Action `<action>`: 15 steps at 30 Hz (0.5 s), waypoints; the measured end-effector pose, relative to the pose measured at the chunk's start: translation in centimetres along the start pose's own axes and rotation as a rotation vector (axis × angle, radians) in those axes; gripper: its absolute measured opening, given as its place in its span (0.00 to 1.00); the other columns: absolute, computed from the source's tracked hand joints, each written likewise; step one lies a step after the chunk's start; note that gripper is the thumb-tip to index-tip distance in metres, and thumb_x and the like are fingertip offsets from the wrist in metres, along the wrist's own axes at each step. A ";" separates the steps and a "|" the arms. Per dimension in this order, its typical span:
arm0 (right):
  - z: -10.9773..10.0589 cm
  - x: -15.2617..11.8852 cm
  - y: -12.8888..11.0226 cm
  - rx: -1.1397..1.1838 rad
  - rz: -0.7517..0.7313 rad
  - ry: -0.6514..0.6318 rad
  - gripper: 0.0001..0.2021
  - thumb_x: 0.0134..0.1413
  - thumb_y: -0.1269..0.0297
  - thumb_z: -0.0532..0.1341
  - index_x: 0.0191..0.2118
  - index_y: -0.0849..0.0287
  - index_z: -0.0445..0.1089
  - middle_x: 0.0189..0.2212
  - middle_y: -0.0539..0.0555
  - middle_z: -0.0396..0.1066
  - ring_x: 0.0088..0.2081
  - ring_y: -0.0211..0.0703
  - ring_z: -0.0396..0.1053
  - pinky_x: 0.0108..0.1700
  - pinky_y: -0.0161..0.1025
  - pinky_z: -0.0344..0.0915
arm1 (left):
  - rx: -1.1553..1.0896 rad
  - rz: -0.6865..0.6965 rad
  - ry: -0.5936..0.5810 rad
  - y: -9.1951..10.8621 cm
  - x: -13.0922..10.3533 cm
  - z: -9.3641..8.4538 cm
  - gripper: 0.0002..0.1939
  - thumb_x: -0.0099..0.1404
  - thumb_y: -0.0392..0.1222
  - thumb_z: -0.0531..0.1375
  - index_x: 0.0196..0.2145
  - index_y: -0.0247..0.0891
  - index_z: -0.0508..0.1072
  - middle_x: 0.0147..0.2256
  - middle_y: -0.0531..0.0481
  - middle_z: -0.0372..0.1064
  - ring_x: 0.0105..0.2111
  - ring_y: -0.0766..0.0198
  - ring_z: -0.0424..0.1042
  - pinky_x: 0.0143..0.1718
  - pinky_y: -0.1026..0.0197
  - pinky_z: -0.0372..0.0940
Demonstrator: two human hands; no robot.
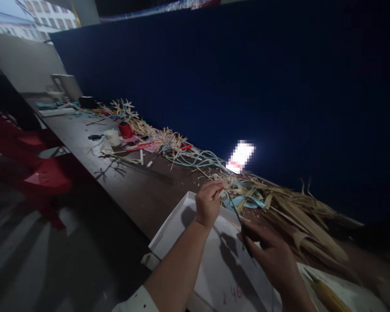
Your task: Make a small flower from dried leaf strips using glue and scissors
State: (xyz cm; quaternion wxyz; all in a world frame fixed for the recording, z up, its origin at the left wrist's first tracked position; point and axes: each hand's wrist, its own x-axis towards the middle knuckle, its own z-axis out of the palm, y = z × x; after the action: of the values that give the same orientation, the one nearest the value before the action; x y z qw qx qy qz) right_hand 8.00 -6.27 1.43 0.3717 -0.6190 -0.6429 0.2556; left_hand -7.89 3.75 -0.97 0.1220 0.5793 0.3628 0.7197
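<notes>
Trimming looks like the step in hand: left hand (209, 203) pinches a husk strip (223, 184), right hand (266, 249) grips dark scissors (243, 232), blades just below the pinch. Next, blades must meet the strip squarely. Beneath both hands sits a white box (182, 216), seemingly holding nothing.

Long brown table (130, 190) runs along dark blue wall (247, 78). Red cup (125, 129) mid-table; white cup (113, 138) just beside it, black scissors (95, 137) near. Red chairs (42, 173) off table's outer edge. Blue cords (195, 158) past cups.
</notes>
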 end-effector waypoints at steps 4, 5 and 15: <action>0.0 0.0 0.2 -0.016 -0.007 0.009 0.18 0.45 0.59 0.63 0.45 0.54 0.75 0.41 0.54 0.75 0.39 0.48 0.74 0.41 0.39 0.70 | 0.016 0.009 0.000 0.0 0.0 0.0 0.09 0.57 0.26 0.57 0.32 0.36 0.75 0.36 0.46 0.74 0.38 0.65 0.73 0.41 0.60 0.70; 0.0 0.0 0.3 -0.016 -0.016 0.010 0.18 0.45 0.59 0.62 0.45 0.54 0.74 0.41 0.54 0.75 0.39 0.48 0.74 0.41 0.39 0.70 | 0.021 0.008 -0.003 0.0 0.0 0.0 0.09 0.57 0.26 0.57 0.32 0.35 0.75 0.36 0.46 0.74 0.38 0.65 0.73 0.41 0.61 0.70; 0.0 0.0 -0.2 -0.003 -0.020 0.007 0.18 0.45 0.58 0.63 0.44 0.55 0.75 0.40 0.54 0.76 0.38 0.48 0.74 0.42 0.40 0.70 | 0.018 -0.004 -0.006 -0.1 0.0 0.0 0.10 0.57 0.26 0.57 0.33 0.35 0.75 0.36 0.45 0.74 0.39 0.65 0.73 0.42 0.61 0.69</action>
State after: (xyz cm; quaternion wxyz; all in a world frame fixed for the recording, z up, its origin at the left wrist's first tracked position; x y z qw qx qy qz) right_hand 7.91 -6.32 1.58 0.3757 -0.6140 -0.6482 0.2484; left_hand -7.91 3.78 -1.05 0.1191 0.5819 0.3700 0.7144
